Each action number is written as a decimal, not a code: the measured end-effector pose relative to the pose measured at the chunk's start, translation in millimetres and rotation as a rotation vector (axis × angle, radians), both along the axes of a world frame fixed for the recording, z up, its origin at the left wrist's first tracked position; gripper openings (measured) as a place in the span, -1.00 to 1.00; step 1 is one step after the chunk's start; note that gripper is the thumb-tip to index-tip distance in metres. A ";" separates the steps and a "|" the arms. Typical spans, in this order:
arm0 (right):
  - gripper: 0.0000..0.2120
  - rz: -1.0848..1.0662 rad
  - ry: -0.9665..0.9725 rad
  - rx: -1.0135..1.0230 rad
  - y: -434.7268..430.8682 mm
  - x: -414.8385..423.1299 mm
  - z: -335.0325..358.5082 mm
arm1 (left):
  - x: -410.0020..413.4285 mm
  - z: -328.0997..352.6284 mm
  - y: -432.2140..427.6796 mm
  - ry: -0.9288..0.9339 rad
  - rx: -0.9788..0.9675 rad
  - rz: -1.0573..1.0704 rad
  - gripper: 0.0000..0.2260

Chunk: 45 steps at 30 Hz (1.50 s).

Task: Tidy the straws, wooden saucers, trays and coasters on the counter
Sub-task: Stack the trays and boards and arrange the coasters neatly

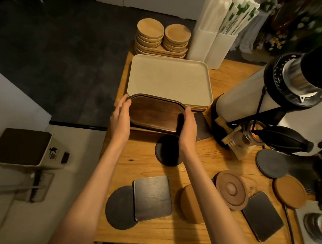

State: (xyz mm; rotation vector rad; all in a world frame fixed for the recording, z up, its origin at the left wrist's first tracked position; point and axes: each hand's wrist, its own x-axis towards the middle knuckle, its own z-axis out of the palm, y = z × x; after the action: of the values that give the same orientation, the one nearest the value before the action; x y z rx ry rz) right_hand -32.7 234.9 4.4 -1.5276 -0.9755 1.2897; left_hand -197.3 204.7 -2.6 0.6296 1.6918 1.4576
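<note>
A dark wooden oval tray (pixel 154 113) lies at the near edge of a stack of cream trays (pixel 167 79). My left hand (pixel 120 118) presses its left end and my right hand (pixel 188 126) grips its right end. Behind the cream trays stand two piles of light wooden saucers (pixel 162 36) on long wooden trays. Two white holders (pixel 211 46) at the back hold paper-wrapped straws (pixel 231 13). Loose coasters lie near me: a black square one (pixel 152 197), a dark round one (pixel 119 206), a cork round one (pixel 289 191) and a black rectangle (pixel 262 215).
A coffee grinder (pixel 277 91) stands to the right with a brush (pixel 231 137) and a black blower (pixel 282 140) at its foot. A round brown wooden lid (pixel 231 189) and a black cup (pixel 167 151) sit on the wooden counter (pixel 140 165). The counter's left edge drops to the floor.
</note>
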 end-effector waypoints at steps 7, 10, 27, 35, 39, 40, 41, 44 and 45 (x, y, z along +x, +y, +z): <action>-0.53 0.011 -0.068 -0.004 11.3 -2.9 -9.0 | -1.6 -7.7 9.8 -0.017 -0.009 0.027 -0.67; -0.53 0.018 -0.085 -0.019 13.0 -4.2 -12.6 | -2.8 -10.4 11.6 -0.015 -0.010 0.028 -0.68; -0.42 0.170 -0.170 -0.053 29.6 -2.8 -17.4 | 5.8 -22.4 14.5 0.178 0.050 0.162 -0.57; -0.43 0.342 -0.352 0.068 -46.7 61.9 -8.0 | -8.8 -18.7 -22.0 0.060 0.079 0.238 -0.57; -0.47 0.385 -0.428 0.061 -109.4 109.4 -14.6 | -7.8 -17.0 -67.7 0.103 0.040 0.234 -0.58; -0.51 0.394 -0.465 0.055 -120.5 117.9 -16.2 | -5.4 -17.3 -80.2 0.111 0.027 0.218 -0.59; -0.54 0.408 -0.500 0.054 -130.9 124.5 -17.6 | -1.8 -18.3 -93.8 0.116 0.018 0.204 -0.61; -0.47 0.547 -0.602 0.088 -153.1 127.8 -19.9 | 8.9 -23.2 -134.6 0.125 -0.005 0.170 -0.68; -0.41 0.621 -0.640 0.112 -159.4 124.8 -22.3 | 12.6 -26.1 -148.1 0.129 -0.013 0.156 -0.69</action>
State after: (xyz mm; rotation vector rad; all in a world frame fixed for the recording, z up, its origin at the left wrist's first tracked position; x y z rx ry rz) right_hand 92.1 75.6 -17.9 -1.6438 -2.0175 1.1159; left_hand -184.7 56.6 -28.7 0.6073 1.8844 1.5417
